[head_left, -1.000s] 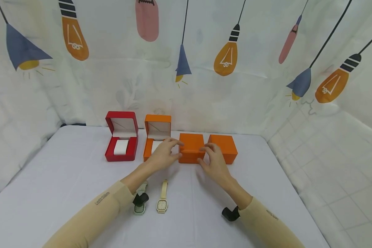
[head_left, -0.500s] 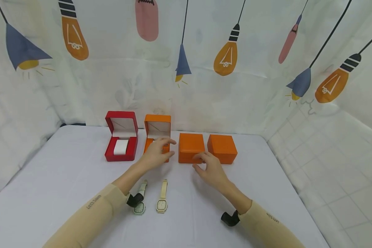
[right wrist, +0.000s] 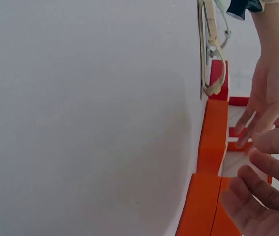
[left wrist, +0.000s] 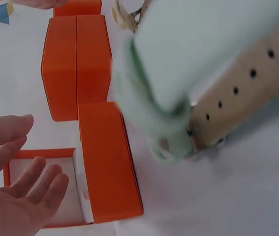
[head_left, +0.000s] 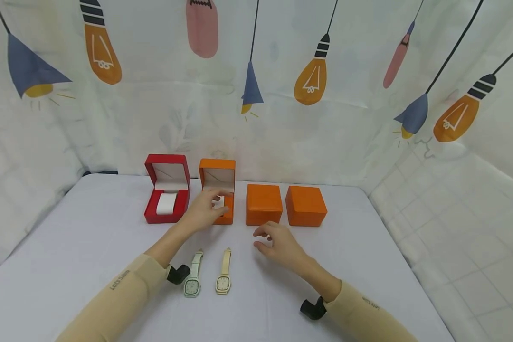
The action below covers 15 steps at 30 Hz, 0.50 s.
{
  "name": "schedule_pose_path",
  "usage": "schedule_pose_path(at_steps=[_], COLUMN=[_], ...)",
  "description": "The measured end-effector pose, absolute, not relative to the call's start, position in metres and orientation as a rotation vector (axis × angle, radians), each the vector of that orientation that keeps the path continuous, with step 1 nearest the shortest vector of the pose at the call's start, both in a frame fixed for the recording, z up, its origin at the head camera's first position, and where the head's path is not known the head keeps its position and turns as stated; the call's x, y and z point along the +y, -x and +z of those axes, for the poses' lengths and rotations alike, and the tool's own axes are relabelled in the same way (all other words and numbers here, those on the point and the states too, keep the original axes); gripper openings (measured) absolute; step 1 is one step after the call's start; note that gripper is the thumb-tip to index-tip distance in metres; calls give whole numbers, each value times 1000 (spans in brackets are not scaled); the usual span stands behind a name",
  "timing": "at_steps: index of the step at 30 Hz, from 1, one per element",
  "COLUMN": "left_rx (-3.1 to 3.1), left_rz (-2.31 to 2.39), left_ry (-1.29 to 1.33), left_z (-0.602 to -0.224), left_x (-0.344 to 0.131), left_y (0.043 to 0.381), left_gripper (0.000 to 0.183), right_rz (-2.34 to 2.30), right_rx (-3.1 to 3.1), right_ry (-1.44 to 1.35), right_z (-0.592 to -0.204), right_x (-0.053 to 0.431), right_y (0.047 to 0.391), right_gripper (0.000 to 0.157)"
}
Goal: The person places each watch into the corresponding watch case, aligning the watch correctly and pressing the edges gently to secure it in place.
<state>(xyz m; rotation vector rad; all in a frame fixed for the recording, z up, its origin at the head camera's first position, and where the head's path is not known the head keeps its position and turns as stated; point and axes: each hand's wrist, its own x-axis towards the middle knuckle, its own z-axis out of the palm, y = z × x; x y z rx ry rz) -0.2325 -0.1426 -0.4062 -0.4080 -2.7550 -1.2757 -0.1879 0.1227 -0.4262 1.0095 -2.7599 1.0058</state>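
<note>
My left hand [head_left: 203,210] is over the front of an open orange watch box [head_left: 217,172], fingers relaxed and nothing held; it partly hides the white cushion inside. In the left wrist view the fingers [left wrist: 46,187] spread loosely above that box. My right hand [head_left: 280,242] hovers in front of a closed orange box [head_left: 263,204], its fingers loosely bent around nothing. Below the left hand lie a pale green watch [head_left: 192,286] and a cream watch [head_left: 223,283], side by side on the white table, straps pointing away.
An open red watch box [head_left: 166,206] with a white cushion stands left of the open orange one. Another closed orange box [head_left: 306,205] stands at the right end of the row. Behind the table hangs a printed curtain [head_left: 265,142].
Both hands have drawn away from the middle orange box, which now shows fully closed. The left hand has moved left over the open orange box; the right hand has come back toward me.
</note>
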Motion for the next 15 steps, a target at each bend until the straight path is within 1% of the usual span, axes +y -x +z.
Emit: schedule_pose_path(at_steps=[9,15], left_rx=[-2779,-2817], left_rz=[-1161,-1113], left_ry=[399,443], left_z=[-411,-416], left_x=[-155,-166], left_y=[237,243], left_gripper=[38,41], right_rz=[941,878], right_rx=[-2866,-2948], right_ry=[-1089,-1125], right_z=[-426,-426], right_x=[112,104], right_y=[179,174], right_gripper=[18,17])
